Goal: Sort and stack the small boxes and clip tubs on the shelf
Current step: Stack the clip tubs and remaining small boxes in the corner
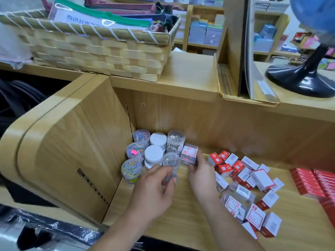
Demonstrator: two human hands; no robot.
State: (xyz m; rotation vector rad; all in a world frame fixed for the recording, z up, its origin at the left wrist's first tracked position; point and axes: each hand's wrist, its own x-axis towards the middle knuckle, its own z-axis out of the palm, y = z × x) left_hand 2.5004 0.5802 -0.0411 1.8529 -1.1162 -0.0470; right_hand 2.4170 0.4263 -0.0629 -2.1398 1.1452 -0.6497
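Observation:
Several round clear clip tubs (pixel 135 153) stand packed in the shelf's back left corner, two with white lids (pixel 158 139). My left hand (pixel 155 189) grips a small clear tub of silver clips (pixel 169 176) at the front of that group. My right hand (pixel 201 174) pinches a clear square box of coloured clips (pixel 189 153) beside the tubs. Many small red-and-white boxes (pixel 241 171) lie scattered on the shelf (pixel 188 221) to the right of my hands.
Flat red boxes (pixel 315 182) lie stacked at the shelf's right end. The wooden side panel (pixel 85 142) closes the left. Above, the counter holds a woven basket (pixel 101 51) of folders, an upright wooden stand (pixel 233 51) and a globe's black base (pixel 302 78).

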